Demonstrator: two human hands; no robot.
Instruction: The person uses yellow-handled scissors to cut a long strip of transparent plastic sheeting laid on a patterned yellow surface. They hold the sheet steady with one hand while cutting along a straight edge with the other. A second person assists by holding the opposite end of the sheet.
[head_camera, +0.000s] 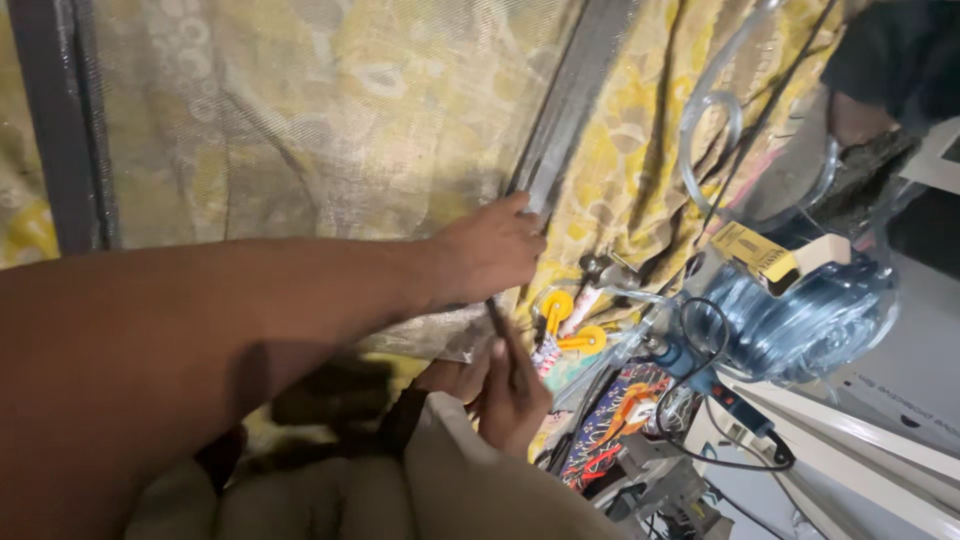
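Yellow floral curtain (640, 150) behind mesh screen (300, 110); dark frame post (60, 120) left; dim warm light.

A coil of clear plastic tubing (800, 315) lies at right, with a yellow box (752, 250) resting on top. Two yellow discs (572, 320) sit just left of it. Yellow patterned cloth (640, 150) hangs behind. A black cable (720, 455) loops below the coil.

My left hand (492, 252) covers part of the grey frame strip (560, 120), so I cannot tell how I grip it. My right hand (508, 392) is half hidden by my sleeve (440, 480). The clear tube coil (800, 320) is blurred, and the 2 yellow wheels (570, 320) are too small to identify.
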